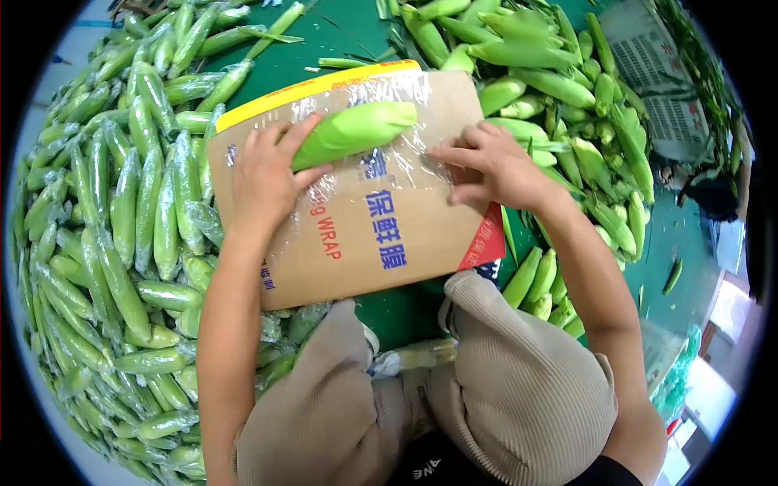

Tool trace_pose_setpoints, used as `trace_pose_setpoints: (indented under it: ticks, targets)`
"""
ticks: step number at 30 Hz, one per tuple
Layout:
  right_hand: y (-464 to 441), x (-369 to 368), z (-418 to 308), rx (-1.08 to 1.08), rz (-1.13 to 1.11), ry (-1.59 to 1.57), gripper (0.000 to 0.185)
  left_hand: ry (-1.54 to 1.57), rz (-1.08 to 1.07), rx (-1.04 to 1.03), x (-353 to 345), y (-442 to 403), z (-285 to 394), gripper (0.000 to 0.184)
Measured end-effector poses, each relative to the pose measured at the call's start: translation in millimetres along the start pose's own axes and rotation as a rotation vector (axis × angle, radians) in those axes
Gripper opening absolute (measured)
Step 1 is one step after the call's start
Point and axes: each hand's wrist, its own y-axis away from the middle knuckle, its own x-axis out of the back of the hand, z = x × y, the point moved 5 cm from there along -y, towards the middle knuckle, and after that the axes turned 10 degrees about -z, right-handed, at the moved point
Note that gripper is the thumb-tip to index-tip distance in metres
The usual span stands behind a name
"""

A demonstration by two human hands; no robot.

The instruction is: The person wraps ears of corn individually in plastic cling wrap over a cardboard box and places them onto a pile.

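Observation:
An ear of corn in its green husk (356,134) lies slanted on a sheet of clear plastic wrap (405,166), which is spread over a cardboard box (340,251). My left hand (271,166) is closed around the left end of the corn, with the thumb below and the fingers above. My right hand (490,166) is over the right side of the box, by the edge of the wrap. Its fingers are bent but apart, and no corn is in them. Whether its fingertips touch the wrap is hard to see.
Wrapped corn ears (150,202) form a large heap at the left. Unwrapped corn (559,89) is piled at the right, with several more ears (535,279) beside my knee. A light plastic crate (656,89) holding leaves stands at the upper right. The floor (279,53) is green.

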Motion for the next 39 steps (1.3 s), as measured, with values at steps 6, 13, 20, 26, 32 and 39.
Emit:
trace_pose_setpoints:
  ticks: [6,13,20,26,32,39]
  targets:
    - [17.5,-7.8,-12.5,0.091,0.635,-0.328,0.031,0.088,-0.148,-0.011,8.8,-4.6,3.9,0.076]
    - [-92.0,14.3,-50.9,0.085,0.428,-0.024,0.051,0.207,-0.089,-0.079,12.3,5.8,5.8,0.079]
    - [-100.8,4.1,-45.4,-0.098,0.351,-0.044,0.073,0.101,0.181,0.287,8.5,86.9,-8.9,0.053]
    - [-77.9,16.1,-65.3,-0.032,0.149,0.053,0.075,0.075,0.395,0.367,-7.6,115.1,-45.1,0.014]
    - [-43.2,-27.5,-109.7,0.266,-0.113,-0.243,0.075,0.396,0.426,-0.005,-10.1,151.4,25.3,0.027]
    - [-73.8,-1.8,-83.8,0.114,0.319,-0.120,0.049,-0.181,0.002,0.103,13.5,33.9,18.4,0.054]
